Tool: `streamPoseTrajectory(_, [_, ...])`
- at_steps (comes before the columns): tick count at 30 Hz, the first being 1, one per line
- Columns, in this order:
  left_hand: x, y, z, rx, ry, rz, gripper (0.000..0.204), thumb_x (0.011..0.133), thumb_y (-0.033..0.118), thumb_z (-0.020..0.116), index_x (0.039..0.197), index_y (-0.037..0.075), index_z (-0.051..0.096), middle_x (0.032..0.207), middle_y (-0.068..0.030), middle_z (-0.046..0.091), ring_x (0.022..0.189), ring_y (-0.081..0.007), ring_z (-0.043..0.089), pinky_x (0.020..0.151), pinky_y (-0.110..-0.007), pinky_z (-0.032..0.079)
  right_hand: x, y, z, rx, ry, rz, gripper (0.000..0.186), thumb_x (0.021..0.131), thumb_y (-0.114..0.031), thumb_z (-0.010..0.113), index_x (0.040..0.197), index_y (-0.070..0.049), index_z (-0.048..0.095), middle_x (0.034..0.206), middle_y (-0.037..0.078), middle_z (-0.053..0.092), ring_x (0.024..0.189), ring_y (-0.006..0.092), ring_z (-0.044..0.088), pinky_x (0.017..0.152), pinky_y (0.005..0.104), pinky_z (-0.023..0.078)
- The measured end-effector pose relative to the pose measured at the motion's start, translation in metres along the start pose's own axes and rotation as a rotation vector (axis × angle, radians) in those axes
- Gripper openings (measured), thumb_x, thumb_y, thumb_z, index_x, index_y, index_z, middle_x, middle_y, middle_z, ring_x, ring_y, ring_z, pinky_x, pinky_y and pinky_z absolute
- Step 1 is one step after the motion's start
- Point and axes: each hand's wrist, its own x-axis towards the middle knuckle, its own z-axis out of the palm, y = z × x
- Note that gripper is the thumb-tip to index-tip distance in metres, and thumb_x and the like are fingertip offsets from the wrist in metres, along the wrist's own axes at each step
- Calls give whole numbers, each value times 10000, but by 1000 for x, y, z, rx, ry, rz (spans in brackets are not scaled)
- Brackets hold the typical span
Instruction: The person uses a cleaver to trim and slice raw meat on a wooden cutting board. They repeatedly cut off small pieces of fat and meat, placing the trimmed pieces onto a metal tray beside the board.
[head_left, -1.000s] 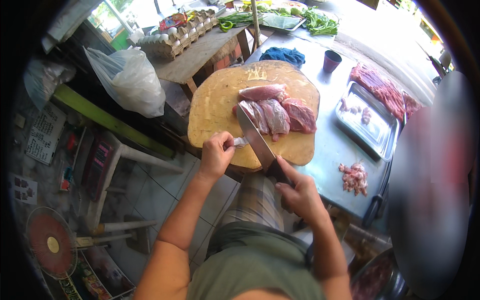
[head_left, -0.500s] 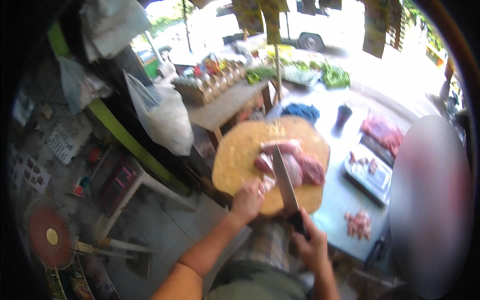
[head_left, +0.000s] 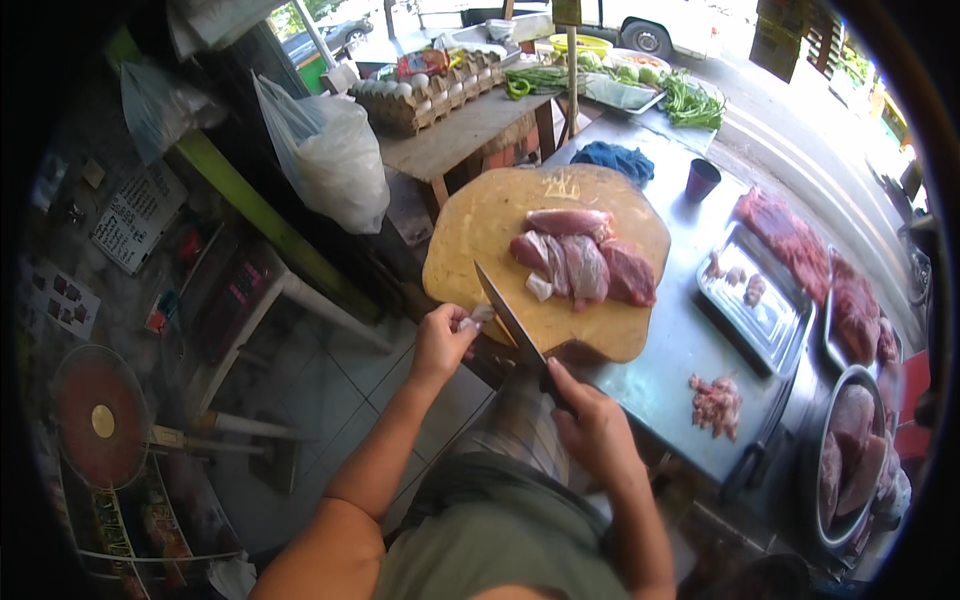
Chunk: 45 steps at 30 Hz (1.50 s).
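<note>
A knife (head_left: 508, 312) is gripped firmly in the right hand (head_left: 592, 418) and is held slanted over the near left part of a thick wooden board (head_left: 475, 225). A pale scrap (head_left: 482, 314) is pinched in the left hand (head_left: 442, 343), just beside the knife; whether the two touch cannot be told. Raw meat pieces (head_left: 583, 268) are grouped on the board, and trimmings (head_left: 715, 405) are heaped on the metal table (head_left: 660, 385) to the right.
</note>
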Motion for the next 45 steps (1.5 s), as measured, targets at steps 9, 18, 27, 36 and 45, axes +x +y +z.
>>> streamPoseTrajectory(9, [-9, -21, -3, -839, 16, -361, 168, 929, 48, 715, 1044, -20, 614, 963, -110, 686, 808, -193, 682, 791, -336, 614, 1, -16, -8, -156, -19, -82, 716, 838, -21, 656, 1521, -163, 496, 921, 137, 657, 788, 352, 671, 666, 457, 546])
streamPoseTrajectory(18, [-8, -24, -10, -799, -27, -319, 149, 913, 70, 703, 1010, -21, 636, 900, -94, 691, 767, -177, 667, 721, -324, 588, 5, -21, -4, -418, -133, -178, 668, 831, -27, 650, 1472, -186, 550, 816, 74, 578, 728, 252, 656, 594, 412, 544])
streamPoseTrajectory(27, [-5, -24, -14, -573, -105, -311, 139, 896, 76, 583, 973, -18, 653, 788, -59, 650, 600, -127, 577, 509, -292, 496, 7, -17, -20, -516, -207, -199, 714, 809, -18, 654, 1476, -246, 540, 865, 66, 565, 771, 254, 644, 620, 398, 553])
streamPoseTrajectory(36, [-18, -22, 4, -670, -1, -184, 125, 948, 43, 553, 994, 13, 665, 822, -61, 687, 643, -119, 631, 514, -258, 497, 8, -12, -22, -455, -185, -209, 717, 794, 20, 647, 1450, -258, 562, 868, 84, 543, 738, 286, 622, 612, 409, 531])
streamPoseTrajectory(45, [-13, -35, 8, -718, 45, -117, 160, 942, 14, 526, 989, 19, 679, 784, -64, 690, 585, -122, 611, 507, -269, 499, 21, -9, -9, -491, -217, -188, 691, 851, 3, 609, 1492, -239, 522, 940, 89, 551, 798, 262, 627, 667, 408, 528])
